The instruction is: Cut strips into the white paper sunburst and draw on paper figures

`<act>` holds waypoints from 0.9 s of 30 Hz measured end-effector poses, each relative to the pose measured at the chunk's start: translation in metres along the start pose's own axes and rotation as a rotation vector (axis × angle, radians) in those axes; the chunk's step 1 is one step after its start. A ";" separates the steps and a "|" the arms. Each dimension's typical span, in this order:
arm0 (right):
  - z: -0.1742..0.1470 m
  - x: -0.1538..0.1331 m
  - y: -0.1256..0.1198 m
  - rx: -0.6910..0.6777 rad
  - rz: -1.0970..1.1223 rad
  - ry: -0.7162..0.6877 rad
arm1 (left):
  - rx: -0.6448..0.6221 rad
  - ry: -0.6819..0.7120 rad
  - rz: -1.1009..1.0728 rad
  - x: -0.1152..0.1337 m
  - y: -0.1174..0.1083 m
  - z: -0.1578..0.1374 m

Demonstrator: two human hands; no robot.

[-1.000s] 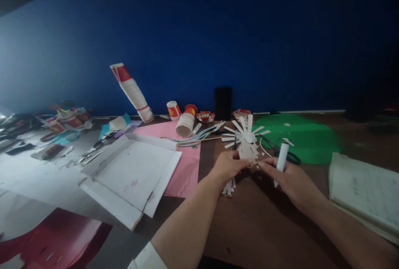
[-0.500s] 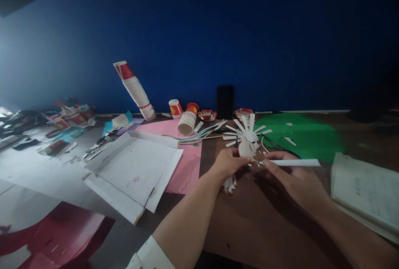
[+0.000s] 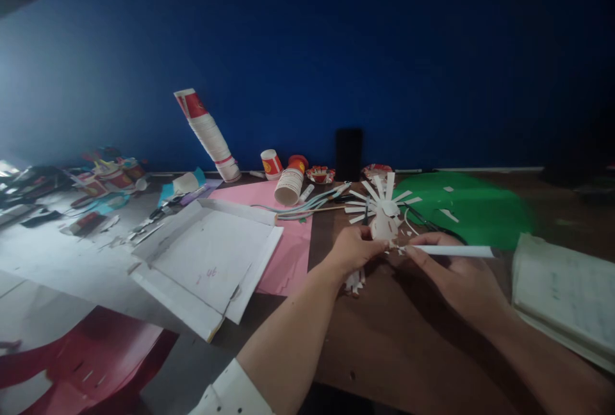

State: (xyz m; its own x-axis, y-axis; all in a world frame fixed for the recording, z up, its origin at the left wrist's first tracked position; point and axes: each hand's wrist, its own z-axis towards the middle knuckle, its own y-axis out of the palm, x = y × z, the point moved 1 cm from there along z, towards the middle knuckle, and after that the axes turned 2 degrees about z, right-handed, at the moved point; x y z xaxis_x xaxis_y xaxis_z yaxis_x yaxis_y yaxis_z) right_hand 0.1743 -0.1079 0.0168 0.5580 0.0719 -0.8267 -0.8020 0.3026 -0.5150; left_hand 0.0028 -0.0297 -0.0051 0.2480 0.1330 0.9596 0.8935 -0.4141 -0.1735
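My left hand point(image 3: 354, 252) is closed at the edge of a white paper cut-out point(image 3: 384, 227), thumb and fingers pinching it. Narrow white strips point(image 3: 388, 186) fan out like rays behind the cut-out. More white strips point(image 3: 354, 282) poke out below the left hand. In my right hand point(image 3: 446, 268) lies a slim white pen-like stick point(image 3: 464, 251), held between thumb and fingers and pointing right. The right fingertips are close to small white paper scraps by the cut-out's lower edge. Whether they touch the paper I cannot tell.
Left of my hands lies a shallow white box lid point(image 3: 216, 261) on pink paper point(image 3: 288, 261). Paper cups point(image 3: 211, 139) lean in a tall stack against the blue wall. A black phone-like slab point(image 3: 348, 154), green paper point(image 3: 480, 210), a notebook point(image 3: 562, 300) and a red chair point(image 3: 106, 357) surround the workspace.
The view has shifted slightly. Both hands keep nearly the same place and hold, with the cut-out and the white stick almost unmoved.
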 end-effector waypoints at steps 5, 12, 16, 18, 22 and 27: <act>0.001 0.000 0.000 -0.005 -0.002 -0.015 | -0.011 0.011 -0.022 0.000 0.000 -0.001; 0.001 0.003 0.001 -0.010 -0.047 -0.020 | -0.013 0.007 -0.025 0.000 0.001 -0.001; 0.001 0.003 0.001 -0.012 -0.035 -0.026 | -0.023 -0.001 -0.032 0.002 0.001 -0.002; 0.001 0.003 0.001 -0.002 -0.035 -0.028 | -0.030 -0.003 -0.045 0.002 0.001 -0.003; 0.001 0.006 0.001 0.003 -0.027 -0.039 | -0.027 -0.004 -0.027 0.003 0.001 -0.004; 0.001 0.010 0.001 0.002 -0.034 -0.065 | -0.030 -0.012 -0.031 0.001 0.001 -0.001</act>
State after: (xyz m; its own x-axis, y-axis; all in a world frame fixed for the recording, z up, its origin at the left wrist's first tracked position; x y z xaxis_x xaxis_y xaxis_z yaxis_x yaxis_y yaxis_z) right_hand 0.1793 -0.1056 0.0079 0.5979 0.1230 -0.7921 -0.7817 0.3082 -0.5422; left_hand 0.0033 -0.0306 -0.0040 0.2255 0.1571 0.9615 0.8891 -0.4367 -0.1371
